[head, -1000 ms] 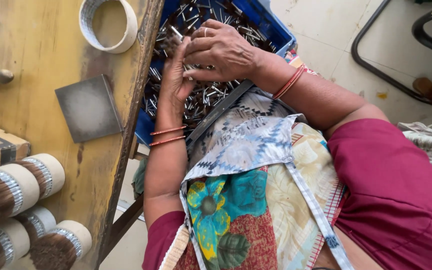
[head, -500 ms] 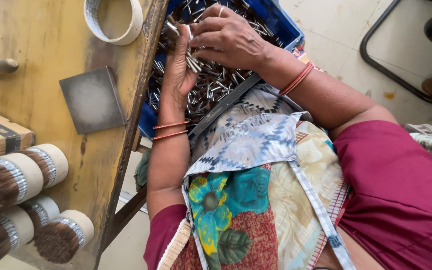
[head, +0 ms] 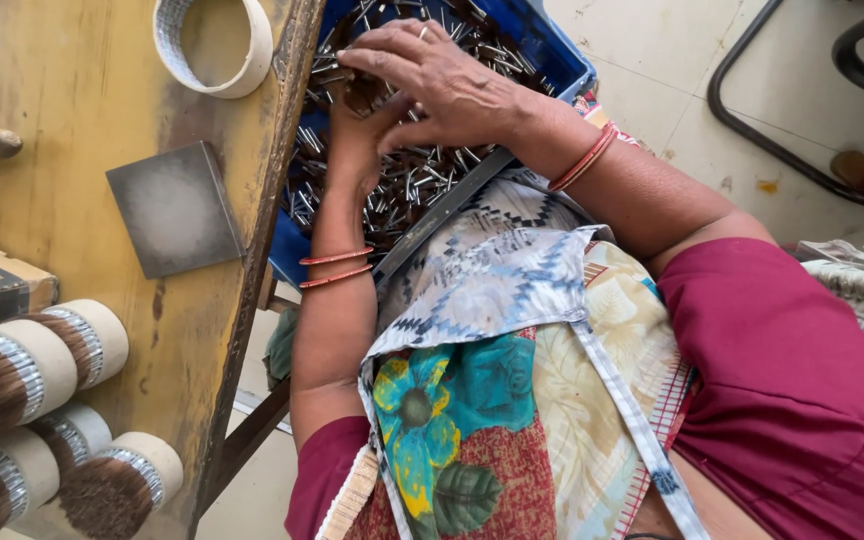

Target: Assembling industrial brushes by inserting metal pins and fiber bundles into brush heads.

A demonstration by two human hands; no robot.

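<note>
From the head view, both hands work in a blue crate point(head: 562, 60) of metal pins point(head: 402, 185) resting on the lap, just right of the wooden counter point(head: 72, 120). The left hand point(head: 357, 125) cups upward under a small bunch of them; the right hand point(head: 442, 80) lies over it, fingers curled down onto the heap. The pins look thin, stiff and slick — light singly, best gathered in a bundle at mid-length. They are dark and silvery, tangled every way.

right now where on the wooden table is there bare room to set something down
Bare wood lies left of the tape ring, above the grey square plate, and between that plate and the round brushes. Crowded: the blue crate of metal pins, where the left hand and right hand work.
</note>
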